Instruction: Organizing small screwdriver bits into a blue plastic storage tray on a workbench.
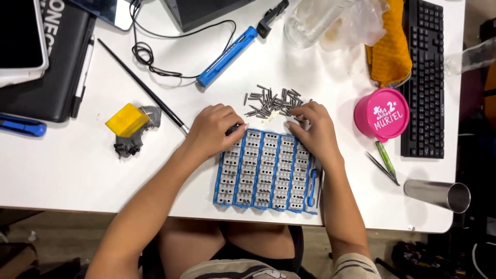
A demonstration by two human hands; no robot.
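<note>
A blue tray (266,170) of small grey slots is laid at the near edge of the white table (67,170), many slots filled with dark bits. The left hand (212,129) is rested on the tray's top left corner, its fingers curled in and pinched narrowly on a small dark piece at the tray's upper edge. The right hand (312,132) is set on the tray's top right corner, fingers bent and close together; whether anything is held in it cannot be told.

Just beyond both hands, a loose pile of small metal bits (274,101) is spread on the table, touching the right fingertips. To the left, a yellow block (126,120) is seen on a grey holder, with a thin black rod (142,85) lying slantwise between it and the left hand. To the right, a pink round tub (381,113), tweezers (381,168) and a steel cup (439,194) on its side are placed. Farther back, a blue pen-shaped tool (227,56) and a black keyboard (424,77) are found.
</note>
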